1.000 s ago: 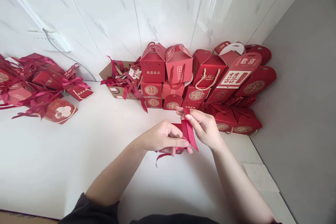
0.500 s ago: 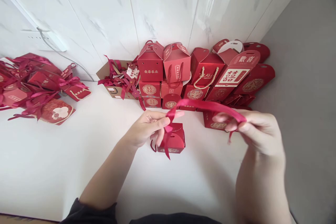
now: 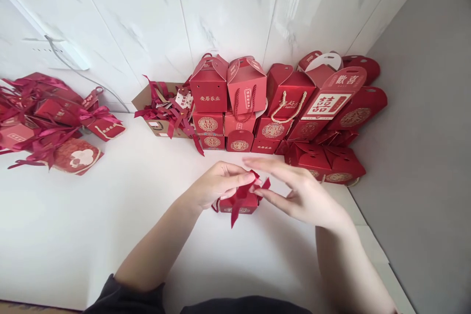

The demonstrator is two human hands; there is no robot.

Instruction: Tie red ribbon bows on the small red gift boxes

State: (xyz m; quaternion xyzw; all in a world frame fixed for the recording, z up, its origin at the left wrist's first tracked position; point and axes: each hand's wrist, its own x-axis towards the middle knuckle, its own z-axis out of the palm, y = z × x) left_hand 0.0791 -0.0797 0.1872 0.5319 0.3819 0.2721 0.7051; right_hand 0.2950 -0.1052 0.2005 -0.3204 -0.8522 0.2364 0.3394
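Observation:
My left hand (image 3: 221, 184) pinches a folded red ribbon (image 3: 240, 200) between thumb and fingers. One ribbon end hangs down over the front of a small red gift box (image 3: 239, 208), and another end sticks out to the right. Right beside the ribbon is my right hand (image 3: 294, 189), its thumb and index finger spread apart around the ribbon's right side. Its other fingertips are partly hidden. Below both hands the box stands on the white tabletop, its upper part mostly covered by fingers and ribbon. A dark red cord handle (image 3: 215, 206) shows at its left side.
Stacked red gift boxes (image 3: 209, 93) line the tiled wall (image 3: 228, 10). An open cardboard box (image 3: 162, 129) holds ribbons and tags. Ribboned boxes (image 3: 79, 157) lie in a heap at the left, near a grey cable (image 3: 79, 76). A grey panel (image 3: 423, 132) bounds the right side.
My right hand has moved left from the far ribbon end to beside my left hand, and its fingers have spread. The stretched ribbon is now gathered in folds above the gift box.

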